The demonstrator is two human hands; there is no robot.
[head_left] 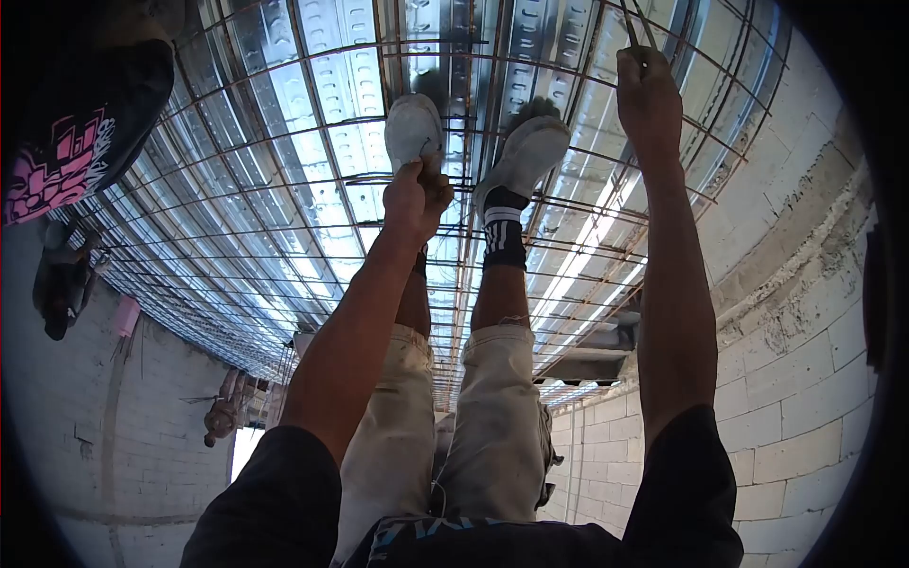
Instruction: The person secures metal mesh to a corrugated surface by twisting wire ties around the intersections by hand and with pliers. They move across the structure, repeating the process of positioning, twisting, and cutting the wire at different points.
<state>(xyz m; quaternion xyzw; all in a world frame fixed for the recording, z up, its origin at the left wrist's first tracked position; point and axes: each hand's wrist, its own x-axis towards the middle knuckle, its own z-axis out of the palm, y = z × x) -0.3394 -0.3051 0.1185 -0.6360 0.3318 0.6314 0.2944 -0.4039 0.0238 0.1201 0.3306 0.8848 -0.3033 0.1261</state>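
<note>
My left hand (416, 203) is closed in a pinch just in front of my left shoe (414, 131), over the rusty rebar mesh (352, 178). What its fingers hold is too small to make out. Raised at the upper right, my right hand (650, 90) is wrapped round a two-handled metal tool (640, 26) that looks like pincers; its far end is cut off by the frame. Both shoes stand on the mesh, the right shoe (532, 150) turned outward. Beneath the bars lies shiny ribbed metal decking (346, 71).
A person in a dark printed shirt (80, 142) is close at the upper left. Farther off are another person (64, 275) and a third (225, 409). Block walls stand at the right (805, 417) and left (57, 407). Crossing bars cover the decking underfoot.
</note>
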